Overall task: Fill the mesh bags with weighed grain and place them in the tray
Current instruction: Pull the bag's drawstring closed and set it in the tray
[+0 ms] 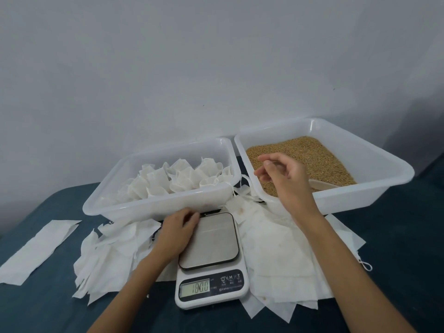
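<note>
Head view is showing the right hand [280, 170] hovering loosely curled, holding nothing, over grain [312, 155] in its tray [374, 162]; left hand [177, 233] is resting relaxed beside the scale [211, 260]. Filled bags [177, 179] are crowding their tray [153, 207]; scooping carelessly risks spilling grain onto empty bags [271, 248].

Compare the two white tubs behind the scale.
The left tub holds filled white bags; the right tub holds loose brown grain. The right tub looks larger and sits askew. The right hand hovers over it. Both are translucent white plastic.
</note>
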A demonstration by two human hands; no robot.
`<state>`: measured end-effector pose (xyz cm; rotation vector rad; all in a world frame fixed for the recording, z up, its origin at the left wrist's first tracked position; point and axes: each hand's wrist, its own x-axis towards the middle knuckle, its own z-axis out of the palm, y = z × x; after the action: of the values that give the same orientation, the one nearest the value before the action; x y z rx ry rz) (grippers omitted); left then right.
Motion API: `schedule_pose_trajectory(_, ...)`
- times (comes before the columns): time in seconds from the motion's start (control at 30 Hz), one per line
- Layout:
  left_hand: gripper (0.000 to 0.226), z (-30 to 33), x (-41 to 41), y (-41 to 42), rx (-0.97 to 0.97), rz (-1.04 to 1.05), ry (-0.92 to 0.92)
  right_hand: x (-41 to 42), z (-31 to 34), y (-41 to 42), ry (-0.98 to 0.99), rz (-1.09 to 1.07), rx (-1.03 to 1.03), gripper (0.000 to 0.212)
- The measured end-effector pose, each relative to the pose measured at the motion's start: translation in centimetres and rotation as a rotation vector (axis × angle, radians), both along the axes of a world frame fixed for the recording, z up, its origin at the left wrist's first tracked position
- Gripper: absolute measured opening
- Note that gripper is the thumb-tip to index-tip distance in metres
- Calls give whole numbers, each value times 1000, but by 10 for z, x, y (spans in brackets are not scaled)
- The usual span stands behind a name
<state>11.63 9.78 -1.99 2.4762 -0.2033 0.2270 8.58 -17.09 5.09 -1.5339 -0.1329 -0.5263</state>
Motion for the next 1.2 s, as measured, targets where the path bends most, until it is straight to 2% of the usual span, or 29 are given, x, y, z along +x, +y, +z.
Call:
schedule_pose_trajectory(0.2,17,-5,-14,27,107,148,-210,0,0,0,6,13,23,18)
schedule_pose_trajectory(0.33,9,10,-24,-17,144,-79,-309,1,-1,0,13,18,16,18)
schedule_pose_trajectory(0.43,30,21,-18,-60,227,-235,-236,3,-2,0,9,21,27,18)
schedule_pose_trajectory(0.53,53,22,-7,-92,380,-221,-59,3,-3,0,5,28,30,18)
schedule_pose_trajectory(0.6,45,23,-1,-106,424,-175,-10,4,-3,0,1,30,30,17)
schedule_pose_trajectory(0.7,21,25,1,-114,396,-145,-77,4,-3,0,-7,27,32,17)
schedule_pose_trajectory(0.77,22,24,-2,-109,263,-147,-191,4,-3,1,-8,28,20,17)
schedule_pose_trajectory(0.87,24,26,-14,-91,-110,-161,-268,2,-3,4,-45,-15,-74,16)
schedule_pose_trajectory(0.97,20,32,-24,-77,-497,-142,-156,-4,-6,16,-194,-137,-307,13)
schedule_pose_trajectory(1.07,20,36,-25,-64,-954,-153,56,-10,-13,37,-312,-85,-438,12)
schedule_pose_trajectory(1.13,27,35,-26,-55,-1179,-179,181,-12,-19,47,-245,23,-442,20)
schedule_pose_trajectory(1.2,31,33,-27,-50,-1338,-202,253,-9,-25,49,-37,135,-431,34)
